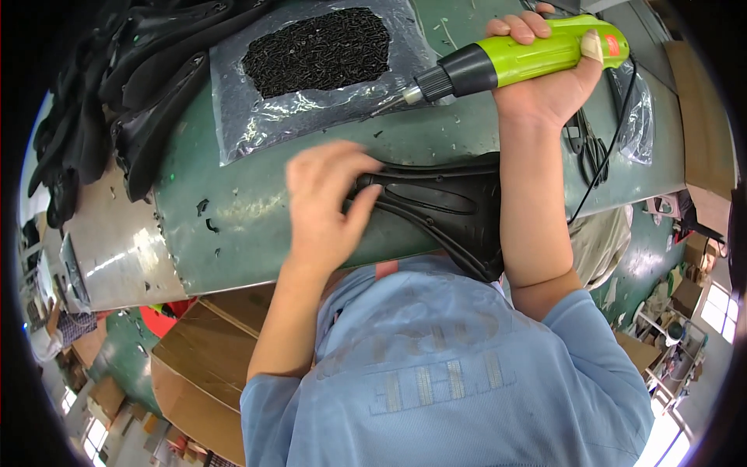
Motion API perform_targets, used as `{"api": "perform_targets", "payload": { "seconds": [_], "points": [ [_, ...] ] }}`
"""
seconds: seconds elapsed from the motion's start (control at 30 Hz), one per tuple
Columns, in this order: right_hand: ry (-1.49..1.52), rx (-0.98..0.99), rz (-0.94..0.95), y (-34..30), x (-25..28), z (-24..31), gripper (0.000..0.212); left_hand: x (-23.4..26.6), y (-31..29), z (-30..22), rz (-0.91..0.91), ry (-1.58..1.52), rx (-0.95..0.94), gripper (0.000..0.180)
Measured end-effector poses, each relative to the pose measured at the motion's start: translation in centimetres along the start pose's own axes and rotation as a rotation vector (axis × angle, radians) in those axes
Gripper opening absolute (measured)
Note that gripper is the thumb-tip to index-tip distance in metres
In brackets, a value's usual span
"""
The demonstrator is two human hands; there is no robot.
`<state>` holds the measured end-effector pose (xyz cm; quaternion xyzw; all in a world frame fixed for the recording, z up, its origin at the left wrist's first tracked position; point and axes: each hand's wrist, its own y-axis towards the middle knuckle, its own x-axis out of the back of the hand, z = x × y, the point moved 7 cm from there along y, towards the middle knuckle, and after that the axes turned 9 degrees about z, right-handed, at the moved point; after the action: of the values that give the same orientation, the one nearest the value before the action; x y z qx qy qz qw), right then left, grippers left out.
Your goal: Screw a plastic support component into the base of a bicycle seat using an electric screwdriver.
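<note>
Where left hand touches, the black part narrows.

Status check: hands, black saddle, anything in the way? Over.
Left hand blurred, at saddle's narrow end. Right hand gripping green driver. Saddle at table's near edge; no loose item seen on it.

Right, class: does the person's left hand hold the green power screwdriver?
No, the right hand grips the green power screwdriver, while the left hand is at the black part's narrow end.
</note>
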<state>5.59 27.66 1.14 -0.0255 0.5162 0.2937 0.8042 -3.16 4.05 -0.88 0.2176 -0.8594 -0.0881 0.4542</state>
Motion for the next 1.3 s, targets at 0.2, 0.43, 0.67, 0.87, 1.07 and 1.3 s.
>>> {"api": "perform_targets", "payload": {
  "seconds": [0.2,0.43,0.67,0.87,1.07,1.3],
  "points": [
    [0.524,-0.212,0.270,0.1,-1.8,-1.2,0.051,-1.0,-3.2,4.9,0.088,-0.408,0.685,0.047],
    [-0.055,-0.108,0.350,-0.8,-3.8,-1.1,0.050,-1.3,-2.3,4.8,0.051,-0.386,0.632,0.033],
    [-0.102,-0.178,0.652,-1.9,-7.1,-2.3,0.055,-1.6,-2.3,5.2,0.025,-0.356,0.620,0.028],
    [-0.218,-0.261,1.127,-3.5,-11.0,-3.8,0.062,-1.8,-2.4,5.2,0.003,-0.449,0.650,0.031],
    [-0.206,-0.326,1.265,-4.8,-13.2,-5.2,0.062,-2.0,-2.6,5.4,-0.019,-0.469,0.639,0.031],
    [-0.423,-0.366,1.125,-5.7,-13.7,-6.2,0.064,-2.0,-2.7,5.3,-0.004,-0.498,0.631,0.031]
  ]
}}
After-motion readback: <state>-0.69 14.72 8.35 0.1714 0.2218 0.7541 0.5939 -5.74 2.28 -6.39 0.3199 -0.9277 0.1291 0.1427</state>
